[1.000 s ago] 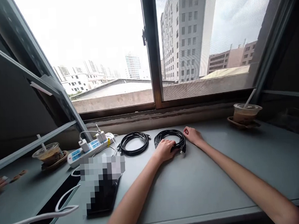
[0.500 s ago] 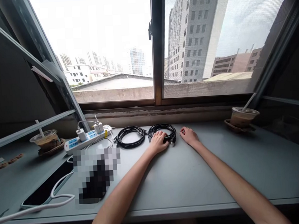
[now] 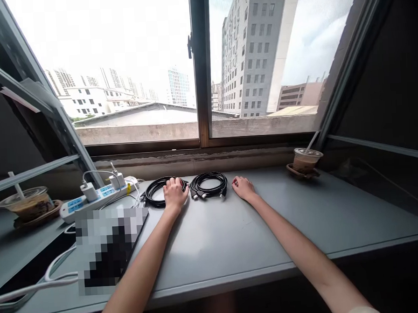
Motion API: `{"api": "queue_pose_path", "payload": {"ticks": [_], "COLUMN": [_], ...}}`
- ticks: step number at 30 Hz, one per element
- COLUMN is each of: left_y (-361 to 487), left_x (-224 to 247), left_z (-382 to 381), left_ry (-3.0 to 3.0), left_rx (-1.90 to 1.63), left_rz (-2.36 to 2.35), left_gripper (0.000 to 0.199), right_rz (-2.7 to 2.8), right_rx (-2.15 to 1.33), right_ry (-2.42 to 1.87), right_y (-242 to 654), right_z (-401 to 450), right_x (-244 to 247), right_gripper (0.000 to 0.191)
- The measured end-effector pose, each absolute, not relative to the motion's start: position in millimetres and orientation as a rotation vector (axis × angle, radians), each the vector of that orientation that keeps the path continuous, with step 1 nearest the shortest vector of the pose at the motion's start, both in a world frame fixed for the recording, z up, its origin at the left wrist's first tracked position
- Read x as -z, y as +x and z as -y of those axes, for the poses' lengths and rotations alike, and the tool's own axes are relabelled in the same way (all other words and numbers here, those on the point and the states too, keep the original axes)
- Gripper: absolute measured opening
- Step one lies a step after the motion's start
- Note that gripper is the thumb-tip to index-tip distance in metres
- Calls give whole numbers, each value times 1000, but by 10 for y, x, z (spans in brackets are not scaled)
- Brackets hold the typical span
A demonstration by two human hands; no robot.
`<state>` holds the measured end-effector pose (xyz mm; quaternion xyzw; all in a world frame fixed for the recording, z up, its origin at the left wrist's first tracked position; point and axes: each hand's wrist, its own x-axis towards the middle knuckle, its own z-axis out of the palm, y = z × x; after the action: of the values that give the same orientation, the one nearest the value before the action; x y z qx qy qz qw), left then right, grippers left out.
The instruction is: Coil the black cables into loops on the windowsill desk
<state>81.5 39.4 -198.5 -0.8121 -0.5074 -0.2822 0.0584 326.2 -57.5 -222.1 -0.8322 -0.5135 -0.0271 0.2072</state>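
Observation:
Two coils of black cable lie side by side on the grey desk (image 3: 213, 240). My left hand (image 3: 175, 194) is on the right side of the left coiled cable (image 3: 151, 192), its fingers bent over the loops and hiding part of them. Metal-ended plugs show at the front of the right coiled cable (image 3: 214, 191), which no hand touches. Just to the right of that coil, my right hand (image 3: 244, 188) rests on the desk, fingers curled in with nothing seen in them.
A white power strip (image 3: 102, 195) with plugged-in chargers stands at the left. White cords (image 3: 37, 287) run past a pixelated, blurred-out area. Drink cups with straws sit on both sides, the left cup (image 3: 25, 203) and the right cup (image 3: 305, 161). A window is behind.
My left hand has left the right coil and moved left onto the left coil. My right hand stays beside the right coil. The view has turned slightly right.

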Motion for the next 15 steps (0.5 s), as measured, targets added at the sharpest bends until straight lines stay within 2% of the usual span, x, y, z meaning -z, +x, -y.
{"api": "queue_pose_path", "payload": {"ticks": [5,10,15], "left_y": [762,748,726], "left_x": [2022,1984,1961], "left_z": [-470,-473,-478], "left_ry": [-2456,-2516,-2549], "left_rx": [661,600,608], "left_rz": [1727,1703,1676], "left_gripper": [36,29,31], "right_rz": [1427,1435,1448], "right_rx": [74,73,78], "right_ry": [-2318,-2325,-2331], "right_y": [3231,3234,3250], "right_z": [593,587,576], "right_x": [2185,2189,2204], "right_gripper": [25,25,26]}}
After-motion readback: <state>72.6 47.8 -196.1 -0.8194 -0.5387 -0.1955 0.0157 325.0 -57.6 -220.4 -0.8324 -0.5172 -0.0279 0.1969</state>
